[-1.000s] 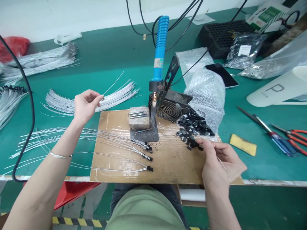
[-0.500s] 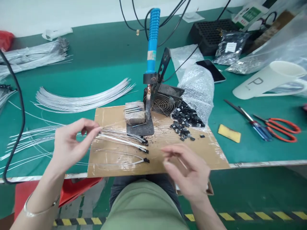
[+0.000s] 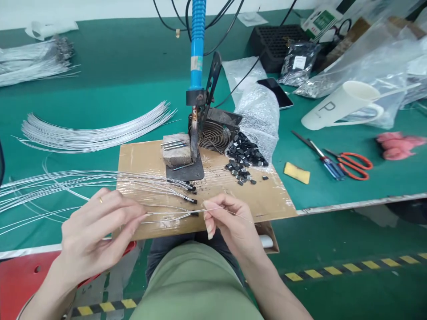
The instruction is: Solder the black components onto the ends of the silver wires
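My left hand (image 3: 100, 229) is closed in a pinch on a thin white wire (image 3: 173, 213) above the front of the cardboard sheet. That wire seems to run across to my right hand (image 3: 233, 222), whose thumb and forefinger are also pinched on a thin wire; a fine strand sticks out to the right past the fingers. Just left of the right fingertips lies a small black connector (image 3: 194, 214) with white wires. Behind it is another black connector (image 3: 191, 201), and several wired ones (image 3: 190, 188) are grouped near the iron's base.
A blue-handled soldering iron (image 3: 196, 58) stands in its holder beside a block (image 3: 176, 153) and a fan (image 3: 215, 133). Loose black connectors (image 3: 245, 149) spill from bubble wrap (image 3: 263, 106). A wire bundle (image 3: 93, 133) lies left; scissors (image 3: 355, 164), a yellow sponge (image 3: 296, 173) and a white mug (image 3: 340, 106) stand right.
Both hands have come closer together over the cardboard's front edge. My left hand has moved down and toward me; my right hand has moved left and now pinches a wire. The view has shifted right.
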{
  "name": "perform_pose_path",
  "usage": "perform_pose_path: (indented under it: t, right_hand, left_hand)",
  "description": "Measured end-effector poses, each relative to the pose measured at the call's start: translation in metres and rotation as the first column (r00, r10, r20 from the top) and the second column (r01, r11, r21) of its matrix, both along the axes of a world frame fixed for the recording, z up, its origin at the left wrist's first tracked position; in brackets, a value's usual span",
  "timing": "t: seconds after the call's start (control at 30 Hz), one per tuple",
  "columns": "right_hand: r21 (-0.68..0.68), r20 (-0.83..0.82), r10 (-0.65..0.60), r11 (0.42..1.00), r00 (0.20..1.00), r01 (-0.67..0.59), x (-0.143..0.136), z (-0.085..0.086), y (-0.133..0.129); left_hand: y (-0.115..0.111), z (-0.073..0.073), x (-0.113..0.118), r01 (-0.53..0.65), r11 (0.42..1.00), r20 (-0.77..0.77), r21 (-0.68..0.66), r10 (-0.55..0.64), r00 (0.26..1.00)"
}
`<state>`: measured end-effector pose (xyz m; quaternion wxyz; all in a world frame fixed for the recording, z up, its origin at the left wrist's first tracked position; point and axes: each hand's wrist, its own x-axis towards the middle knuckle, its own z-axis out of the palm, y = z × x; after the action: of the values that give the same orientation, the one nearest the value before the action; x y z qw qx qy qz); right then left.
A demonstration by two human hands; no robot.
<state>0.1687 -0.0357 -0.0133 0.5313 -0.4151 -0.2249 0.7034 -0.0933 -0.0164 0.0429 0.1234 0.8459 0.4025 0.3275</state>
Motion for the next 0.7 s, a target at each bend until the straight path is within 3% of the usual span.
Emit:
perform_pose_path:
  t: [0.1, 0.17, 0.27, 0.43, 0.57, 0.7]
  right_hand:
    - [-0.052, -0.064, 0.016, 0.998, 0.998, -0.019, 0.002, -0.003, 0.004]
    - [-0.055, -0.067, 0.011, 0.998, 0.998, -0.014, 0.002, -0.004, 0.003]
    - [-0.038, -0.073, -0.003, 0.999, 0.997, 0.000, 0.001, -0.006, -0.001]
    - [0.108, 0.005, -0.028, 0.994, 1.000, 0.027, 0.003, -0.016, -0.009]
    - [0.212, 0.109, -0.040, 0.977, 0.993, 0.016, 0.012, -0.024, -0.012]
    - [0.223, 0.173, -0.004, 0.974, 0.985, -0.035, 0.019, -0.029, -0.009]
  left_hand:
    - [0.000, 0.003, 0.001, 0.037, 0.996, -0.059, 0.082, -0.032, 0.998]
    - [0.002, 0.005, 0.003, 0.044, 0.997, -0.061, 0.060, -0.040, 0.997]
    - [0.007, 0.007, 0.006, 0.016, 0.994, -0.027, -0.105, -0.019, 0.999]
    - [0.013, 0.006, 0.006, -0.034, 0.934, 0.020, -0.356, 0.044, 0.999]
    - [0.014, 0.006, 0.001, -0.073, 0.881, 0.054, -0.468, 0.111, 0.992]
    - [0.014, 0.007, -0.001, -0.076, 0.822, 0.066, -0.564, 0.136, 0.988]
